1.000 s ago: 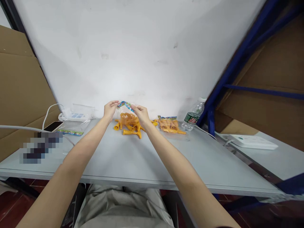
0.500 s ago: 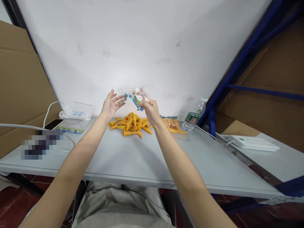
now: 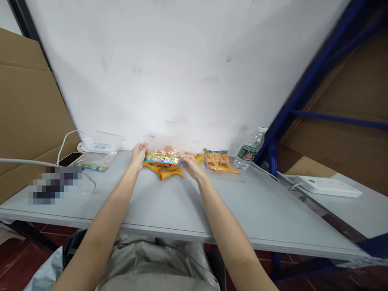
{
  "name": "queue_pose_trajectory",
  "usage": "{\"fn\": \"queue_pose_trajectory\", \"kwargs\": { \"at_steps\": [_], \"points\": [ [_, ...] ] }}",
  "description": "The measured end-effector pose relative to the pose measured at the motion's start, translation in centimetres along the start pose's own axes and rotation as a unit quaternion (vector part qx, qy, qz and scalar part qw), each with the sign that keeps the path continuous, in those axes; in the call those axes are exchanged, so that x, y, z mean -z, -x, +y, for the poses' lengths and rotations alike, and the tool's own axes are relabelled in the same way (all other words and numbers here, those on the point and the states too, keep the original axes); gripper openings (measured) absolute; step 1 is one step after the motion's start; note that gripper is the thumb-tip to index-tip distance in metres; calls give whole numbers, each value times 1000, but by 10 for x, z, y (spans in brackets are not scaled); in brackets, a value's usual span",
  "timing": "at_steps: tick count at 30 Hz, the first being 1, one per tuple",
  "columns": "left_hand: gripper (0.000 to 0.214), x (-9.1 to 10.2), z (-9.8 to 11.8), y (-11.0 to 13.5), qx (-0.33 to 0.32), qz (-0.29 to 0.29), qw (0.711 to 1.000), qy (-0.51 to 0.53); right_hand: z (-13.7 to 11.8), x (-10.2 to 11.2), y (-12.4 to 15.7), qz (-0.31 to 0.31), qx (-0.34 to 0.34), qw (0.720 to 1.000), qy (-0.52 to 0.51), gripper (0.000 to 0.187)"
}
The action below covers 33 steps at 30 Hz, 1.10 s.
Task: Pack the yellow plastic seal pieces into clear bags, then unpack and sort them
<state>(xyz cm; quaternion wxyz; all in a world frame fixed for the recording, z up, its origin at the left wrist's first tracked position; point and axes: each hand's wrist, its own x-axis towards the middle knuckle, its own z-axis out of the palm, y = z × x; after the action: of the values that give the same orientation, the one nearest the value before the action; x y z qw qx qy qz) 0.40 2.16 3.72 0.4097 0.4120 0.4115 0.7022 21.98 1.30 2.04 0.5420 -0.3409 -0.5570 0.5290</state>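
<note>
A clear plastic bag with a colourful printed strip (image 3: 164, 158) is stretched flat between both my hands, low over a heap of loose orange plastic pieces (image 3: 165, 171) on the grey table (image 3: 169, 206). My left hand (image 3: 139, 153) pinches the strip's left end. My right hand (image 3: 191, 165) pinches its right end. Some orange pieces show through the bag behind the strip.
A second bag of orange pieces (image 3: 218, 160) lies to the right, with a water bottle (image 3: 250, 149) beyond it. On the left sit a white power strip (image 3: 96, 146), an empty clear bag (image 3: 93, 161), a phone (image 3: 70, 159) and a white cable. Another power strip (image 3: 327, 186) lies on the right table.
The bag was first held full, then lifted empty with the orange pieces spilled on the table. Now both hands have come down and hold it stretched flat over the heap.
</note>
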Motion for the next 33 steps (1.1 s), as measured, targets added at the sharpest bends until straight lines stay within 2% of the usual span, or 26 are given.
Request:
{"fn": "queue_pose_trajectory", "kwargs": {
  "at_steps": [3, 5, 8, 13, 16, 25, 31, 33],
  "points": [
    [41, 6, -22, 10, 36, 23, 999, -6, 7, -3, 7, -34, -58, 995, -71, 15],
    [47, 10, -33, 17, 53, -12, 998, -26, 12, -5, 9, -41, -92, 988, -116, 25],
    [54, 13, -42, 22, 64, -64, 994, -62, 24, -5, 6, 5, -112, 983, -148, 32],
    [55, 13, -39, 22, 52, -87, 992, -77, 43, 0, -8, 127, -64, 977, -157, 23],
    [53, 12, -35, 23, 52, -88, 993, -64, 46, -1, -11, 167, -49, 971, -161, 20],
    [33, 13, -29, 24, 82, -82, 992, -47, 37, -2, -6, 142, -2, 982, -123, 36],
    [41, 14, -30, 23, 80, -56, 995, -14, 37, -6, -4, 121, -1, 985, -124, 33],
    [41, 14, -32, 23, 64, -55, 996, -26, 38, -7, -5, 140, 1, 983, -120, 33]
  ]
}}
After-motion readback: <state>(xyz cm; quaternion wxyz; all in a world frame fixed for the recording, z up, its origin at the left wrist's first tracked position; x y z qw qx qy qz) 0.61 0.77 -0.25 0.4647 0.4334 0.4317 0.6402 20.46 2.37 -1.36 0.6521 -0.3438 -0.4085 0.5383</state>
